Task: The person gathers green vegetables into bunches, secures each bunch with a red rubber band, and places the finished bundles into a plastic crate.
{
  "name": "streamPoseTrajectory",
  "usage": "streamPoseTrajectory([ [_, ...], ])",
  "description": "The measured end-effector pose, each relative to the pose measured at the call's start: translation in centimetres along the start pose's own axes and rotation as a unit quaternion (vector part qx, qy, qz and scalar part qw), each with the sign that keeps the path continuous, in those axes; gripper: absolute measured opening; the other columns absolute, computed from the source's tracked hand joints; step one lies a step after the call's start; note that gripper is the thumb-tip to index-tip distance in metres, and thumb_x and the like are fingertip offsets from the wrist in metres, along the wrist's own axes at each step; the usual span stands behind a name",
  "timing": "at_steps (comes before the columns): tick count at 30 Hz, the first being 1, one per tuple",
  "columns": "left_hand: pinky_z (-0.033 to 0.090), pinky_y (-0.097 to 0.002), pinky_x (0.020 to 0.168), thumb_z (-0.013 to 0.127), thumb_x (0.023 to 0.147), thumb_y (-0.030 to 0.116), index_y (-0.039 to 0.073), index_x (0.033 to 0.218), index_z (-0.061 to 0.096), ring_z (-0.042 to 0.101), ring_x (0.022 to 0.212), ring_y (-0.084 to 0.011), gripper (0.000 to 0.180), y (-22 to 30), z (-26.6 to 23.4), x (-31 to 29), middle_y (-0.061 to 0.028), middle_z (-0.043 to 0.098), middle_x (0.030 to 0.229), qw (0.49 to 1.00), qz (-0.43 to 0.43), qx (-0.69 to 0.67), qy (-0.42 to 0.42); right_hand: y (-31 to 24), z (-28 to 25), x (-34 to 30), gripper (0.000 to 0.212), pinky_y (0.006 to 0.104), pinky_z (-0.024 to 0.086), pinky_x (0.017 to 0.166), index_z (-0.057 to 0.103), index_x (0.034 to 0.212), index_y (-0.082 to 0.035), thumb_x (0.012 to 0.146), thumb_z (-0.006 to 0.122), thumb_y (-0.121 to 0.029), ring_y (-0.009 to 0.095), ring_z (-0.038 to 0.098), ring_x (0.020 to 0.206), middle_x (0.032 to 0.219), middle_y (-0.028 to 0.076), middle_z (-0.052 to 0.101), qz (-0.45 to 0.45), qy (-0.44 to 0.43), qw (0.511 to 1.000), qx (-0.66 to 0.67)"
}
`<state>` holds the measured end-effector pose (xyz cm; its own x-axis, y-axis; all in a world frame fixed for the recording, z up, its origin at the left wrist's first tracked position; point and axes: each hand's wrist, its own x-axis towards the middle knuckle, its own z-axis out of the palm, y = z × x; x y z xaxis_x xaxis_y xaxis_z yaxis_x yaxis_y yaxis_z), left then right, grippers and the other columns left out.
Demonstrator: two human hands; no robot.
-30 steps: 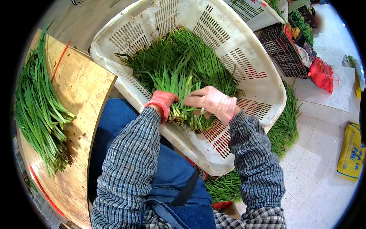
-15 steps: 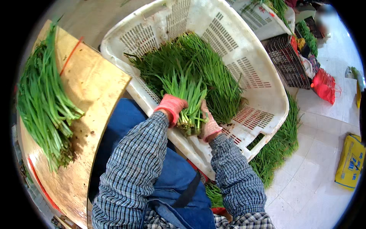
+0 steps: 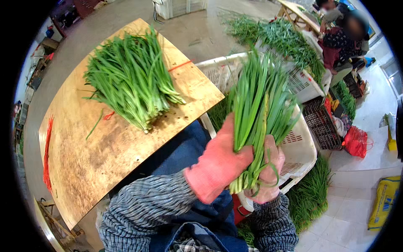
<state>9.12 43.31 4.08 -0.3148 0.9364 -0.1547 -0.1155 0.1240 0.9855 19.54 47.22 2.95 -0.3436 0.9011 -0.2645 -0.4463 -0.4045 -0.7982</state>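
A bunch of garlic chives (image 3: 258,105) is held up close in front of me, leaf tips pointing away and pale stem ends toward me. My left hand (image 3: 218,161), in a pink glove, is closed around its lower left side. My right hand (image 3: 268,168), in a paler pink glove, grips the stems from the right. One loose leaf curls over the right glove. Below and behind the bunch stands the white plastic crate (image 3: 305,153), mostly hidden. A heap of chives (image 3: 130,80) lies on the wooden table (image 3: 96,168) at left.
Red ties (image 3: 48,155) lie along the table's left edge. More chives (image 3: 310,197) are on the floor right of the crate. A black crate (image 3: 321,122), a red bag (image 3: 356,140) and a yellow sack (image 3: 384,203) stand at right. A person (image 3: 342,42) sits at far right.
Both hands have lifted the bunch up out of the white crate, closer to me. The view has swung left, showing more of the table and the room behind it.
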Motion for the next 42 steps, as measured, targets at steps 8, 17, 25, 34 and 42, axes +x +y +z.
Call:
streamPoseTrajectory([
  [8,0.042,-0.0393,0.096,0.064,0.078,0.016,0.000,0.135,0.032,0.053,0.111,-0.0275,0.067,3.1,-12.3,-16.2,-0.0146,0.050,0.126,0.922,0.163,-0.285,0.204,2.0,14.9,-9.3,0.089,0.0394,0.044,0.092,0.019,0.135,0.010,0.073,0.073,-0.024,0.041,0.053,0.107,0.119,0.030,0.047,-0.220,-0.340,0.876,-0.263],
  [17,0.045,-0.0411,0.092,0.054,0.086,0.040,0.007,0.123,0.049,0.053,0.109,-0.0255,0.050,-12.4,-18.3,-35.0,-0.0113,0.055,0.118,0.907,0.050,-0.193,0.370,16.7,19.0,-19.3,0.092,0.0488,0.050,0.073,0.021,0.128,0.007,0.073,0.067,-0.050,0.047,0.057,0.089,0.112,0.034,0.045,-0.086,-0.542,0.550,-0.630],
  [25,0.050,-0.0330,0.082,0.057,0.070,0.006,-0.003,0.124,0.046,0.061,0.094,-0.0225,0.056,-9.3,-18.9,-36.1,-0.0106,0.060,0.109,0.771,0.123,-0.343,0.522,13.9,18.3,-15.4,0.060,0.0394,0.050,0.080,0.051,0.115,0.003,0.080,0.064,-0.044,0.034,0.061,0.097,0.108,0.027,0.057,-0.007,-0.494,0.650,-0.578],
  [34,0.042,-0.0415,0.095,0.057,0.072,0.013,-0.001,0.124,0.047,0.055,0.104,-0.0276,0.055,-12.9,-22.2,-40.1,-0.0127,0.058,0.115,0.716,0.215,-0.513,0.422,18.5,14.2,-11.5,0.035,0.0245,0.046,0.060,0.055,0.105,0.004,0.083,0.063,-0.022,0.009,0.052,0.066,0.082,0.001,0.055,0.310,-0.380,0.825,-0.282],
  [42,0.041,-0.0363,0.095,0.061,0.082,0.035,0.003,0.130,0.041,0.052,0.111,-0.0211,0.061,-7.0,-21.0,-34.9,-0.0080,0.053,0.122,0.804,0.109,-0.325,0.487,19.8,14.7,-13.3,0.047,0.0273,0.043,0.088,0.052,0.117,0.004,0.076,0.068,-0.012,0.015,0.057,0.097,0.107,0.009,0.062,0.258,-0.511,0.759,-0.310],
])
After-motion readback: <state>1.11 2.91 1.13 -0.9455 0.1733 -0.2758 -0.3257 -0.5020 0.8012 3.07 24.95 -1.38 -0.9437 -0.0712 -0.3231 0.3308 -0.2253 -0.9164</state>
